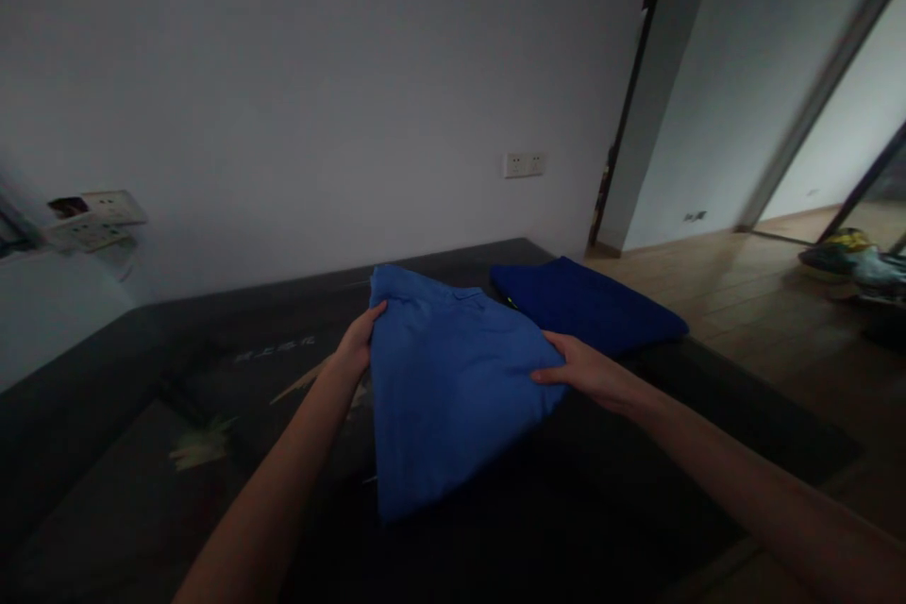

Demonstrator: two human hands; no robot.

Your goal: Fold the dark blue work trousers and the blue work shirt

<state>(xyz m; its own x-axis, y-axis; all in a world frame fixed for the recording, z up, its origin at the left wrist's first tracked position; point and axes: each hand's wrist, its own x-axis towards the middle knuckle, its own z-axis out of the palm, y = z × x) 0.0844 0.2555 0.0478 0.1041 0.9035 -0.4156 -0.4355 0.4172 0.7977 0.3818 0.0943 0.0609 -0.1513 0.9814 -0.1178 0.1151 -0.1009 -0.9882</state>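
A folded light-blue shirt (453, 377) with a small collar at its far edge hangs between my two hands above a dark-covered table (566, 510). My left hand (360, 338) grips its left edge near the upper corner. On the opposite side, my right hand (577, 368) pinches the right edge, thumb on top. The fingers under the cloth are hidden. The shirt's lower left corner droops towards me. Just behind my right hand lies a folded dark-blue garment (587, 302), flat on the table.
The dark cover bears pale lettering (276, 349) and a leaf pattern (202, 444). A white wall with a socket (524, 164) rises behind the table. More sockets (95, 219) are at the left. Bags (849, 255) lie on the wooden floor (750, 288) at right.
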